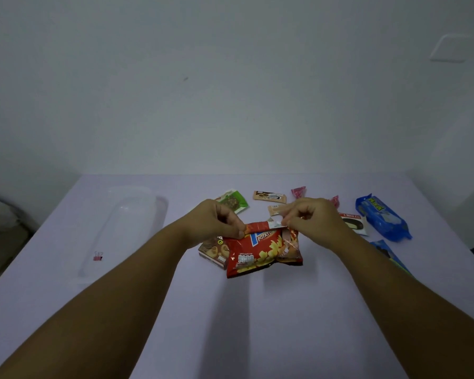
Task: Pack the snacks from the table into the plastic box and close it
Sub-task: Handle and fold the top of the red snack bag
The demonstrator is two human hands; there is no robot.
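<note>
Both hands pinched the folded top edge of the red crinkly potato-chip bag (260,250): left hand (216,221) at its left corner, right hand (311,218) at its right. Clear plastic box (121,228) sat well left of the bag, small pink binder clip (97,257) near it.

Not much you can actually read here. The red chip bag (260,247) at dead centre says "POTATO" in white under a blue logo that's cut off by the folded top. Over at 3 o'clock from it, the small red-and-white pack (353,222) reads "Choco Pie". The blue pack (381,217) further out at 3 has yellow lettering, too blurry to make out.
</note>
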